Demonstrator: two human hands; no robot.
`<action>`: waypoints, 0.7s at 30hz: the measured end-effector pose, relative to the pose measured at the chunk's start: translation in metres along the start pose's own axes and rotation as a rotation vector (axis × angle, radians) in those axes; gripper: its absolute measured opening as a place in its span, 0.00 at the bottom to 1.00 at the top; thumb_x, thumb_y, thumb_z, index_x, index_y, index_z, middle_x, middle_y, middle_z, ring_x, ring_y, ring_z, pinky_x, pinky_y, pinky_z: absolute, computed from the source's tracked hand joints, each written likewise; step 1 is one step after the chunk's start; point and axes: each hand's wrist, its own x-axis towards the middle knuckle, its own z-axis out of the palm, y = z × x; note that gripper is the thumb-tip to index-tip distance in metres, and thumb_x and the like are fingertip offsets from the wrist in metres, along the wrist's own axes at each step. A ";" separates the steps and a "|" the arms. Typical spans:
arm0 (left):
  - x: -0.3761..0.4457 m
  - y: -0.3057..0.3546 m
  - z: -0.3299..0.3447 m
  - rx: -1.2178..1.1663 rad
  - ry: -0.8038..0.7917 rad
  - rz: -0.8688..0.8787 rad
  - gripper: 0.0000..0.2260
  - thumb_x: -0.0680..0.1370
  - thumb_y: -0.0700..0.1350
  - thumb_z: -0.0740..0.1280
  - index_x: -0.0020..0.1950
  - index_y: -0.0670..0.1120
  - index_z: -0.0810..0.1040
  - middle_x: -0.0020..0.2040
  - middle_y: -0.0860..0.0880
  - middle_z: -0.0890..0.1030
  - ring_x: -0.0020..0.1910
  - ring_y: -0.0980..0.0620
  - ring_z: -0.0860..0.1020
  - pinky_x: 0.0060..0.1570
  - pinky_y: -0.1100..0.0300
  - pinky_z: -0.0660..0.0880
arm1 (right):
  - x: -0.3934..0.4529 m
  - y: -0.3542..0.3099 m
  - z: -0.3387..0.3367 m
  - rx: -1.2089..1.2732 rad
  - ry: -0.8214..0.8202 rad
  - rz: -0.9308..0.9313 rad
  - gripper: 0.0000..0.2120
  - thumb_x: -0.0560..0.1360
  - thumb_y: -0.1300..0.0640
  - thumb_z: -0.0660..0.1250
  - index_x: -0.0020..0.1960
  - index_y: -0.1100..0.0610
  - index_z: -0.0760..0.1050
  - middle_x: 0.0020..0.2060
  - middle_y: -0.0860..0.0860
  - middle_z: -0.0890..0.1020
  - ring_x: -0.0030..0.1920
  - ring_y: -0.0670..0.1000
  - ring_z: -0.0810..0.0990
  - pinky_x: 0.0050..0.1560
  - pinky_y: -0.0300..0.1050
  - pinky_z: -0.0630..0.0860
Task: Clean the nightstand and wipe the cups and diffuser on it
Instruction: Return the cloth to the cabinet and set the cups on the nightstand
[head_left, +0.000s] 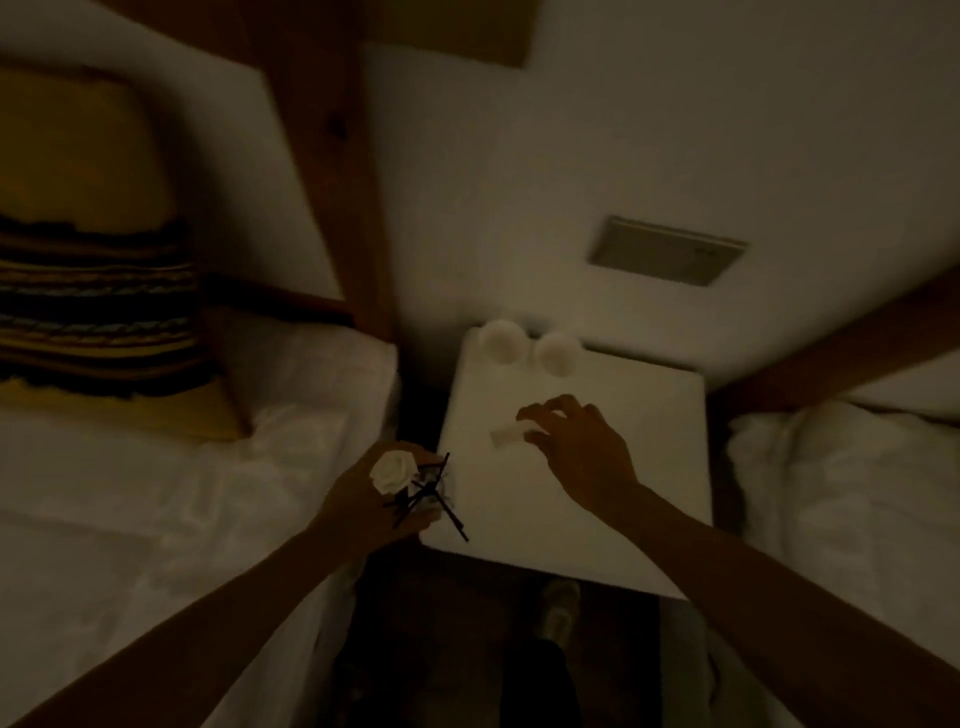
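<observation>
The diffuser (415, 488), its dark sticks splayed, sits in the left hand (374, 499), gripped at the nightstand's (519, 519) near-left corner. The right hand (576, 447) pinches a small white wipe (506, 434) against the top. Two cups (524, 345) stand at the back edge. Tilting the diffuser could drop sticks.

A white nightstand (613, 499) fills mid-frame. Two white cups (527, 345) stand side by side at its far edge. The diffuser (415, 486), with black reeds and a white rose, sits held at the lower-left corner.
</observation>
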 end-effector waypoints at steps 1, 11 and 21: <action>0.014 0.009 0.019 0.020 -0.013 -0.005 0.31 0.64 0.52 0.80 0.63 0.44 0.75 0.59 0.55 0.81 0.60 0.55 0.80 0.62 0.58 0.76 | -0.006 0.024 -0.005 -0.009 0.008 0.047 0.12 0.80 0.48 0.63 0.64 0.40 0.72 0.57 0.47 0.75 0.51 0.52 0.74 0.40 0.47 0.77; 0.158 0.060 0.181 0.177 -0.186 0.162 0.24 0.69 0.43 0.79 0.64 0.47 0.78 0.62 0.49 0.81 0.62 0.48 0.79 0.63 0.48 0.76 | -0.010 0.212 -0.006 -0.041 0.021 0.368 0.13 0.82 0.53 0.60 0.64 0.41 0.73 0.59 0.50 0.76 0.52 0.57 0.76 0.42 0.46 0.72; 0.264 0.051 0.270 0.306 -0.222 0.064 0.23 0.73 0.40 0.76 0.67 0.43 0.76 0.66 0.42 0.79 0.67 0.42 0.75 0.69 0.46 0.70 | 0.042 0.299 0.029 0.003 -0.100 0.352 0.15 0.83 0.53 0.56 0.67 0.41 0.70 0.62 0.51 0.75 0.59 0.57 0.76 0.52 0.53 0.78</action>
